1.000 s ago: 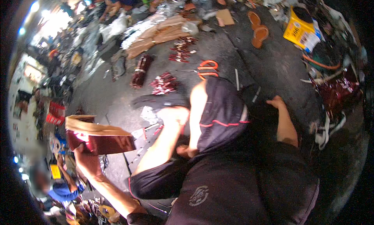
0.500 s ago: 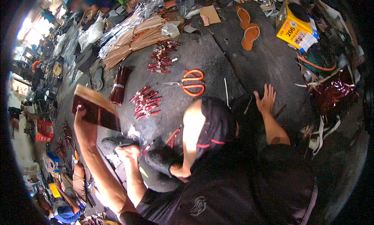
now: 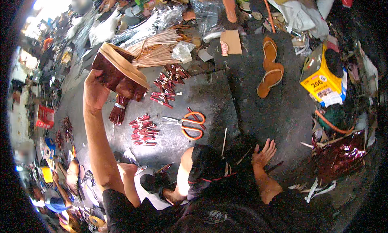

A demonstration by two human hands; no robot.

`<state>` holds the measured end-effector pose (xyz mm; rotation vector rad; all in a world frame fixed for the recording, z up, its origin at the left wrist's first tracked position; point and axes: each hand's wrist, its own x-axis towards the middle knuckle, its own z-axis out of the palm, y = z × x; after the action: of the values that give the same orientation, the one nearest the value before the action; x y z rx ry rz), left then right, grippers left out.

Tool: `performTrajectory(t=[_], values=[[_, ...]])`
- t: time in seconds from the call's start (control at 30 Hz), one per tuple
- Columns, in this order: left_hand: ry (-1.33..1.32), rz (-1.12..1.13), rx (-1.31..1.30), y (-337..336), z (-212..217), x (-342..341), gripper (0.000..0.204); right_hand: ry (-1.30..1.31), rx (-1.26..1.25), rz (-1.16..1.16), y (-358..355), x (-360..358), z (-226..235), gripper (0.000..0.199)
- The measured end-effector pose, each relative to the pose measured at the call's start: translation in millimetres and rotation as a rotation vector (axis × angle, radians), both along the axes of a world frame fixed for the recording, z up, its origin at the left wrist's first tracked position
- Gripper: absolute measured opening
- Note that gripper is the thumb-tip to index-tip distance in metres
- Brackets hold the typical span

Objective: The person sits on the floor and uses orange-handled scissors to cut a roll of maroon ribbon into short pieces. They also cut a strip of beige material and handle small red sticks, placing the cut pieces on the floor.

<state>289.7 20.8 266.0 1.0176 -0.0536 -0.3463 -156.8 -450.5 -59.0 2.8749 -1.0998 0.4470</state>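
My left hand is closed on a thick, folded or rolled band of glossy dark red sheet material with a tan edge, lifted at the left. Below it, a tied bundle of dark red strips is partly covered. My right hand lies flat on the dark floor mat, fingers stretched out, holding nothing. Between the hands are scissors with orange handles, blades pointing left. Two piles of short dark red pieces lie near them, one pile to the left and another pile farther off.
Beyond are a bundle of tan strips, a cardboard piece and tan sandals. A yellow box and shiny dark red sheet are at the right. Another person in blue sits at the lower left.
My left hand has raised the dark red band up and to the right, and its tan edge now shows more. My right hand still rests on the mat. The view has shifted.
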Motion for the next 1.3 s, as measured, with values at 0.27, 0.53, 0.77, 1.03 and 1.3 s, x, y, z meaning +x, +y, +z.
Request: performTrajectory(t=[0.27, 0.53, 0.77, 1.03, 1.3], values=[[-0.136, 0.203, 0.105, 16, 54, -143, 0.041, 0.042, 0.021, 0.006, -12, 0, 3, 0.063], [-0.182, 0.225, 0.343, 90, 63, -231, 0.033, -0.169, 0.063, 0.424, -80, 1, 0, 0.056], [-0.14, 0.351, 0.342, 70, 100, -300, 0.037, -0.104, 0.041, 0.51, -85, 1, -11, 0.062], [-0.219, 0.508, 0.571, 12, 165, -350, 0.035, -0.164, -0.002, 0.581, -95, -2, -26, 0.062], [-0.188, 0.47, 0.651, -4, 187, -345, 0.036, -0.121, -0.085, 0.567, -100, -2, -40, 0.05]])
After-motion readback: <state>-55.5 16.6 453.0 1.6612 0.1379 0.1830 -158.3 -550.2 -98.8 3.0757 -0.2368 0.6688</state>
